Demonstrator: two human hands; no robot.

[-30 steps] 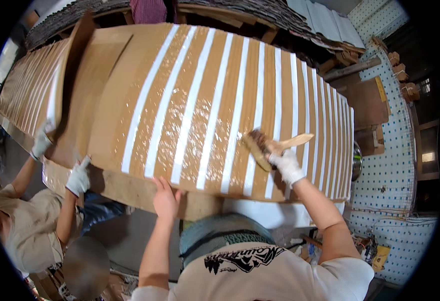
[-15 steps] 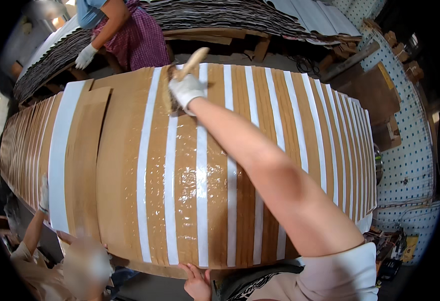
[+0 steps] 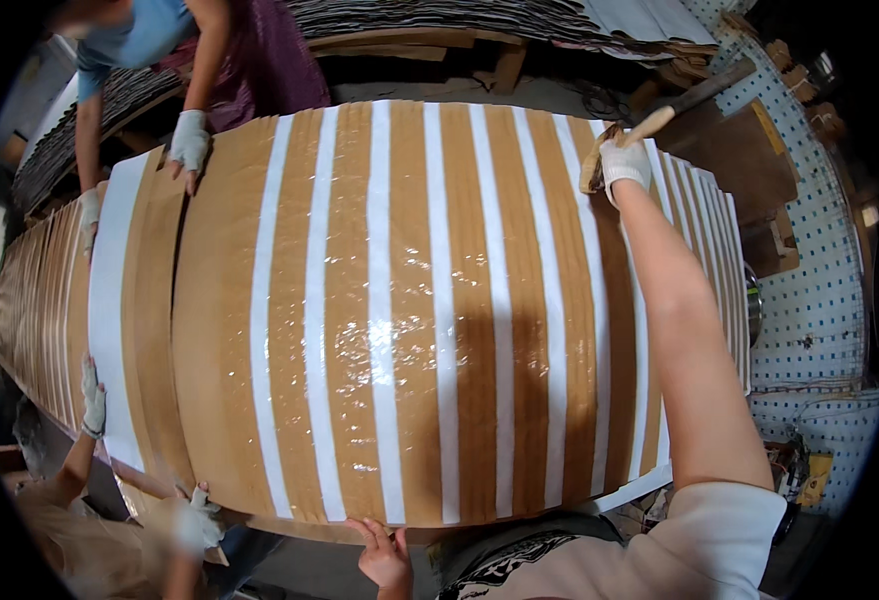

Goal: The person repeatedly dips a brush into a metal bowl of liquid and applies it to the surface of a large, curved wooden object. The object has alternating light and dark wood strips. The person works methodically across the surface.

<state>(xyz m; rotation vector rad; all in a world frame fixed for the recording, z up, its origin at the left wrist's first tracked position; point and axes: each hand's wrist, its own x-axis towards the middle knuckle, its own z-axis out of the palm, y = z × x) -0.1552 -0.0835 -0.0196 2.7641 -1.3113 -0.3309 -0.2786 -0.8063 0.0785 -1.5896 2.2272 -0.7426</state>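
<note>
My right hand (image 3: 625, 166), in a white glove, is closed on a wide brush (image 3: 593, 168) with a pale wooden handle (image 3: 651, 124). The bristles meet the striped sheets near their far right edge. Beneath lies a broad spread of overlapping brown paper sheets (image 3: 354, 300) with white strips between them. A wet sheen covers their middle. My bare left hand (image 3: 387, 558) rests its outstretched fingertips on the sheets' near edge, the fingers apart.
A co-worker in blue (image 3: 139, 40) leans over the far left, gloved hands on the sheets. Another co-worker (image 3: 89, 530) at near left also touches them. Behind stand stacked dark-edged sheets (image 3: 399, 22) on a wooden support (image 3: 507, 68). A dotted panel (image 3: 819, 290) is at right.
My right hand has swept the brush from the far middle to the far right. The far co-worker has leaned in and put both hands on the sheets. My left hand stays at the near edge.
</note>
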